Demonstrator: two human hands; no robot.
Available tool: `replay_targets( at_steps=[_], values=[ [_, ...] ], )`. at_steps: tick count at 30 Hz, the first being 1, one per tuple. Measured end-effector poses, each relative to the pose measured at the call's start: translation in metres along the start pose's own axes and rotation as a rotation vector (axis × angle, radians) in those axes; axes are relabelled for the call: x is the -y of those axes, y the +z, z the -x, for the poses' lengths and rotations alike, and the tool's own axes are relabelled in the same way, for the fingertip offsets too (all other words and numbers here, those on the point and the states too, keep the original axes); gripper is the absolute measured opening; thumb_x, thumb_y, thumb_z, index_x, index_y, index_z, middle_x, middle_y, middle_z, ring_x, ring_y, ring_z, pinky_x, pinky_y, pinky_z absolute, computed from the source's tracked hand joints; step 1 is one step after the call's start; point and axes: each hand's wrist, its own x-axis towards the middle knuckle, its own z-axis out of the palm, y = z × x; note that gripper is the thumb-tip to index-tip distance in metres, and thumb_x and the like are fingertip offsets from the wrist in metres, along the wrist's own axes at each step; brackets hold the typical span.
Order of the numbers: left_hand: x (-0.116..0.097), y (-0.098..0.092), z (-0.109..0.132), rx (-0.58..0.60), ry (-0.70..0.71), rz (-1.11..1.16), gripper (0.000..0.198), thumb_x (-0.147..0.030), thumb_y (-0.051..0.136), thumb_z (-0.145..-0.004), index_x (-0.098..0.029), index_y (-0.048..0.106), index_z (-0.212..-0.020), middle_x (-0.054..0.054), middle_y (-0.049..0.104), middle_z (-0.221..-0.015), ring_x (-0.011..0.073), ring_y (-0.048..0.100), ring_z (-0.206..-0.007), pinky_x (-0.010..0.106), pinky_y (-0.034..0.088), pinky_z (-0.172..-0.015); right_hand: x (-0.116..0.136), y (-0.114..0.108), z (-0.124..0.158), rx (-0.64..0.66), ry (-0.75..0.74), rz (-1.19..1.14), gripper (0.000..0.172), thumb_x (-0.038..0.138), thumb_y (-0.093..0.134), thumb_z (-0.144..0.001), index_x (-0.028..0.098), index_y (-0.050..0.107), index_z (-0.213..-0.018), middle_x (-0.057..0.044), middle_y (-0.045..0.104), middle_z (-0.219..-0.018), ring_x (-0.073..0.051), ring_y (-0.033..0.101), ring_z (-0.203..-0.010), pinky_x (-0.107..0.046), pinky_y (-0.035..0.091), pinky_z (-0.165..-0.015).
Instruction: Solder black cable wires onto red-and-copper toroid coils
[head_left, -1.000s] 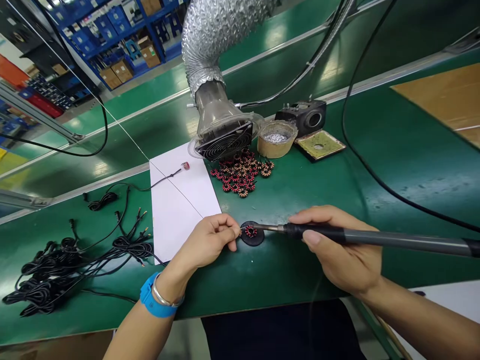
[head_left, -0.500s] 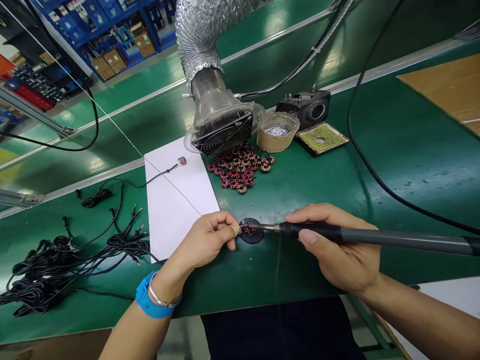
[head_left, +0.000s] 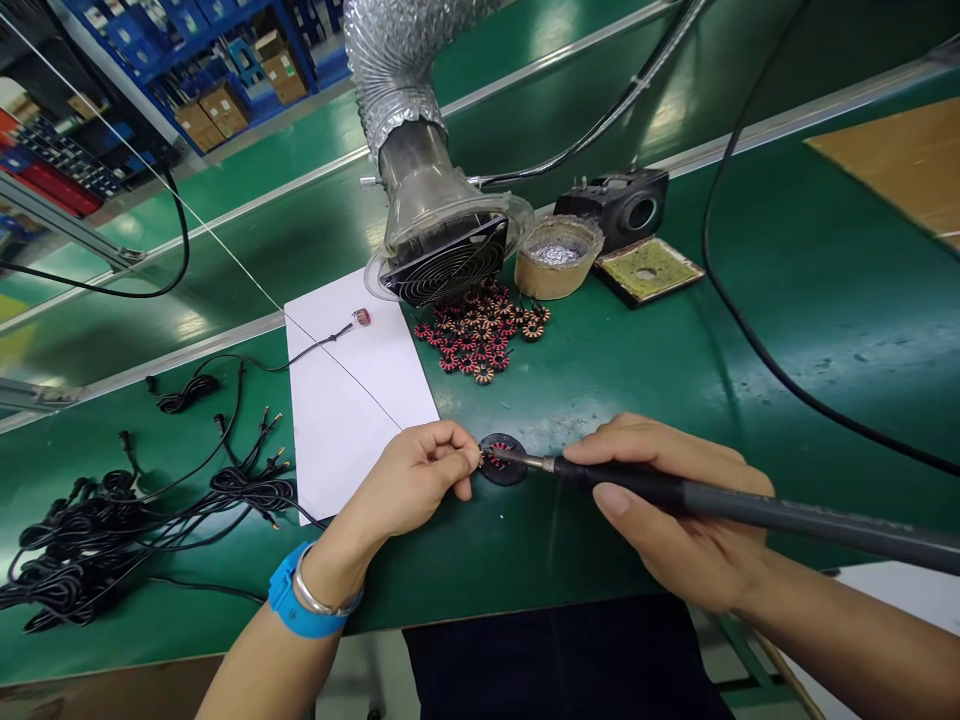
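My right hand grips a dark soldering iron like a pen. Its metal tip touches a small red-and-copper coil that lies on a black round pad on the green bench. My left hand is pinched shut on a thin solder wire and holds its end at the coil's left side. The wire runs up and left across a white sheet. A blue band and a metal bangle sit on my left wrist.
A pile of several similar coils lies below a fume extractor fan on a foil duct. A tin of solder dross, a black iron stand and a yellow sponge tray stand behind. Black cables lie at left.
The iron's handle has dropped lower at the right, so it slopes up toward the tip at the coil. My left hand stays pinched beside the pad. The view has shifted slightly.
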Motion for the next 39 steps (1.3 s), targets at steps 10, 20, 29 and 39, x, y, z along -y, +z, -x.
replay_targets(
  at_steps=[10, 20, 29, 39],
  values=[
    [-0.001, 0.0, 0.0, 0.008, 0.012, -0.012, 0.017, -0.032, 0.054, -0.086, -0.017, 0.06, -0.08, -0.003, 0.056, -0.057, 0.0105, 0.044, -0.056, 0.023, 0.032, -0.058, 0.005, 0.003, 0.001, 0.041, -0.098, 0.009, 0.031, 0.01, 0.053, -0.075, 0.02, 0.065, -0.102, -0.003, 0.061, -0.065, -0.016, 0.055, -0.051, -0.03, 0.045, -0.044],
    [-0.002, 0.001, -0.001, 0.0, -0.005, -0.017, 0.017, -0.033, 0.054, -0.086, -0.018, 0.059, -0.08, -0.004, 0.056, -0.057, 0.0102, 0.043, -0.054, 0.022, 0.032, -0.057, 0.007, -0.001, 0.001, 0.006, -0.062, -0.007, 0.033, 0.011, 0.053, -0.076, 0.023, 0.065, -0.104, -0.003, 0.062, -0.066, -0.019, 0.058, -0.052, -0.034, 0.046, -0.044],
    [-0.004, 0.001, 0.001, 0.008, 0.014, -0.019, 0.016, -0.031, 0.055, -0.087, -0.016, 0.059, -0.079, -0.003, 0.056, -0.056, 0.0103, 0.045, -0.056, 0.023, 0.033, -0.058, 0.002, 0.0, 0.0, -0.076, -0.057, -0.003, 0.033, 0.015, 0.054, -0.085, 0.023, 0.063, -0.116, -0.004, 0.065, -0.074, -0.017, 0.059, -0.057, -0.03, 0.047, -0.047],
    [-0.006, 0.003, 0.008, 0.02, 0.048, -0.116, 0.024, -0.037, 0.049, -0.093, -0.017, 0.058, -0.084, -0.002, 0.06, -0.066, 0.0107, 0.046, -0.06, 0.023, 0.035, -0.058, -0.016, 0.015, -0.029, 0.47, -0.1, 0.198, 0.023, 0.01, 0.047, -0.09, 0.021, 0.062, -0.103, -0.002, 0.061, -0.076, -0.013, 0.055, -0.063, -0.024, 0.043, -0.058]
  ],
)
